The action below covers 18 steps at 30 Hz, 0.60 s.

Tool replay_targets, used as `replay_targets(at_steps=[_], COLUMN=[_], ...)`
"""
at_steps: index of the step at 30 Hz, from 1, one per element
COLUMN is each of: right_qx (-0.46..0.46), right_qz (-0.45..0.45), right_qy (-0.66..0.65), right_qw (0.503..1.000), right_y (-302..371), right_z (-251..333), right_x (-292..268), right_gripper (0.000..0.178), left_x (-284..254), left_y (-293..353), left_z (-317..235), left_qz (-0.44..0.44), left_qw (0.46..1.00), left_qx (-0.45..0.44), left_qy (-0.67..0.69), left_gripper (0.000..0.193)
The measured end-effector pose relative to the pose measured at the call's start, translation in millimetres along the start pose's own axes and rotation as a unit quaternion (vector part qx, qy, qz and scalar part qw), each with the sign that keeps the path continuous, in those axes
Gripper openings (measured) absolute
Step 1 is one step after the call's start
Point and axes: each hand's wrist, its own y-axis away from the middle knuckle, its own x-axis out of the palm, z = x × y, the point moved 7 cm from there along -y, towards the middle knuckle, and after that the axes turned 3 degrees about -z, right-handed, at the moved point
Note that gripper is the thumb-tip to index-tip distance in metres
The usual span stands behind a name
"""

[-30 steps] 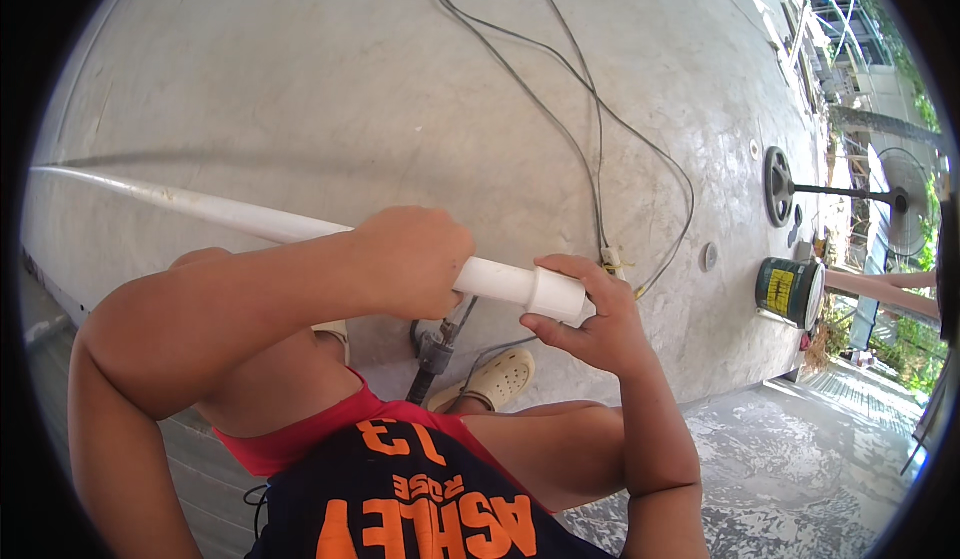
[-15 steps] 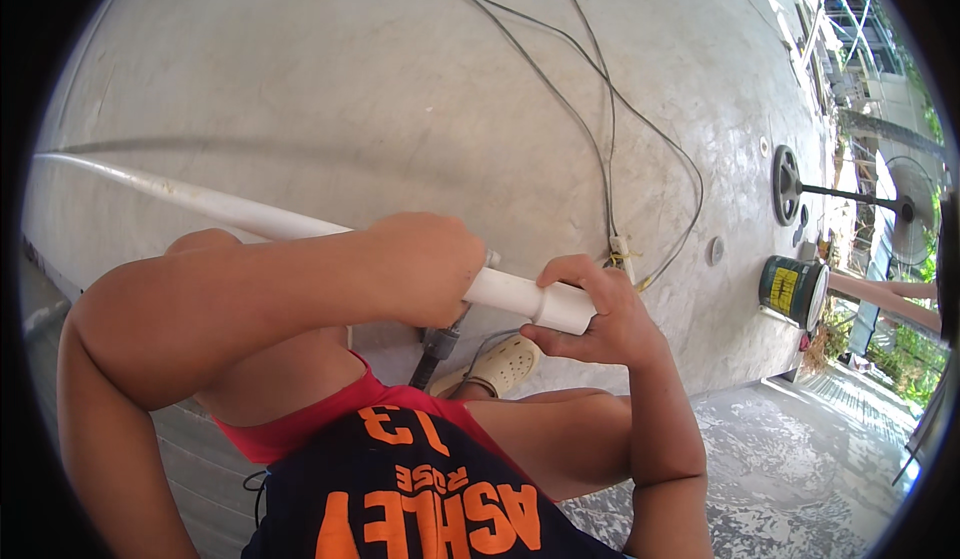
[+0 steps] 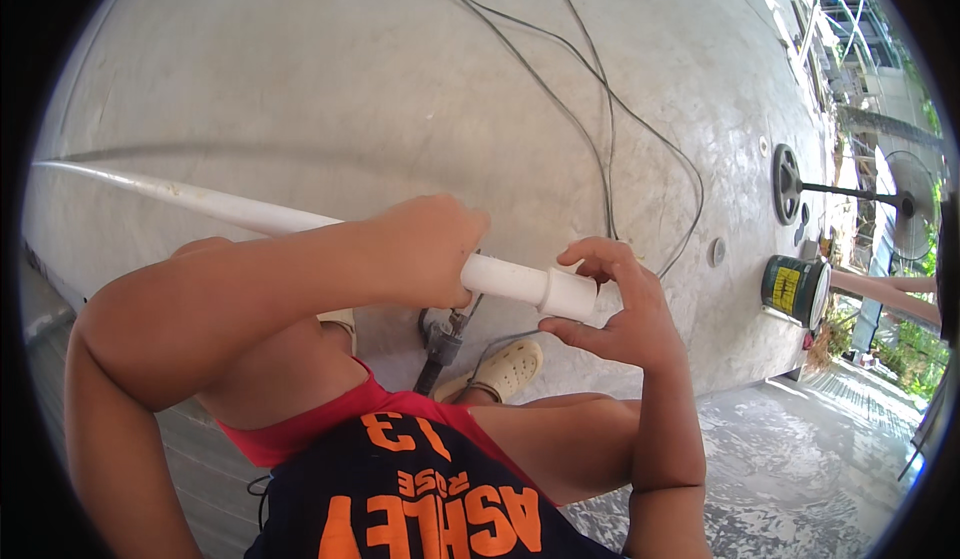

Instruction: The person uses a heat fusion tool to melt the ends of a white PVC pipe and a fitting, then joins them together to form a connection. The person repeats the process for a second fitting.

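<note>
A long white plastic pipe (image 3: 230, 207) slants across in front of me, from the far left down toward the right. My left hand (image 3: 435, 249) is closed around it close to its right end. On that end sits a wider white pipe coupling (image 3: 570, 295), whose open mouth faces right. Around the coupling, my right hand (image 3: 625, 304) is open, thumb and fingers spread apart at its lower and upper sides. Beneath the pipe, partly hidden by my left hand, is a dark grey tool (image 3: 440, 344) that I cannot identify.
Grey cables (image 3: 610, 109) run across the concrete floor (image 3: 330, 59). My foot wears a cream clog (image 3: 508, 369) below the pipe. To the right stand a dark green bucket (image 3: 790, 289) with a yellow label and a stand fan (image 3: 788, 184) with a round base.
My right hand has loosened from the coupling and its fingers have spread. The pipe end with the coupling has shifted slightly, and my left hand still grips the pipe.
</note>
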Motion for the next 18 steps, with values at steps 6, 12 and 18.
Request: replay_targets(at_steps=[6,12,18], right_qx=[-0.008,0.034,-0.023], right_qz=[-0.041,-0.054,-0.088], right_qy=[0.002,-0.016,-0.036], right_qw=[0.999,0.998,0.995], right_y=[3.1,1.8,-1.7], right_z=[-6.2,-20.9,-16.6], right_x=[-19.0,-13.1,0.7], right_gripper=[0.058,0.038,0.044], left_x=[-29.5,-29.4,-6.6], left_y=[-3.6,-3.3,0.9], left_z=[-7.0,-8.1,-13.8], left_qz=[0.036,0.032,0.097], left_qw=[0.999,0.997,0.994], left_qx=[-0.017,0.017,-0.013], left_qy=[-0.004,-0.062,-0.046], left_gripper=[0.046,0.055,0.06])
